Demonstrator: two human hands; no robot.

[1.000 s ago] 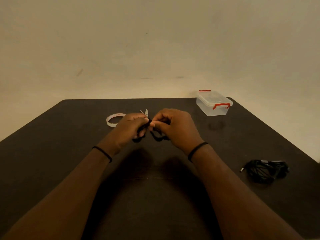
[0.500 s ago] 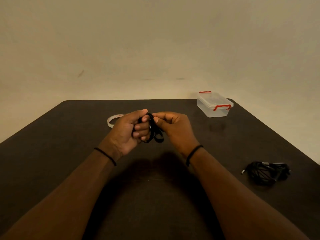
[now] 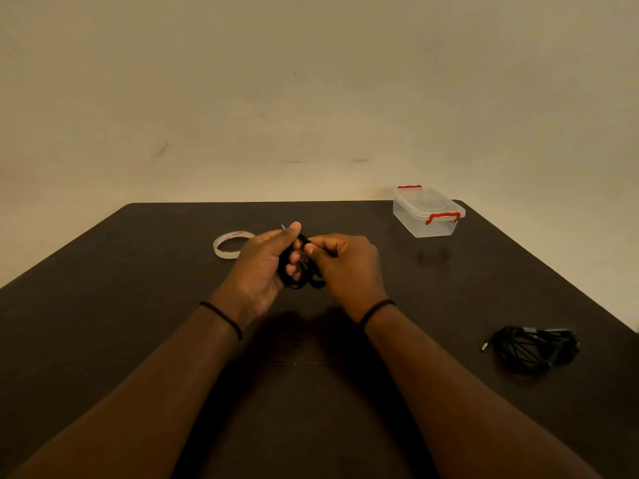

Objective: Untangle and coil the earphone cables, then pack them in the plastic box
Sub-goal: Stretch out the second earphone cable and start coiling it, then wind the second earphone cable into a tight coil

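While the left hand (image 3: 262, 267) grips the black earphone cable (image 3: 301, 271) in loops round its fingers, the right hand (image 3: 340, 262) pinches a strand at the top of the bundle, both held just above the middle of the dark table (image 3: 103, 305). To coil well, I'd judge: keep loops even, feed the strand with light tension, tuck the tail so it won't spring open (plug end not visible here). The cable is thin, black, in several loose loops hanging below the fingers. A second black cable bundle (image 3: 529, 349) lies messy at near right. The plastic box (image 3: 428, 216), lid on with red clips, sits far right; a tape roll (image 3: 230, 245) lies left of the hands.
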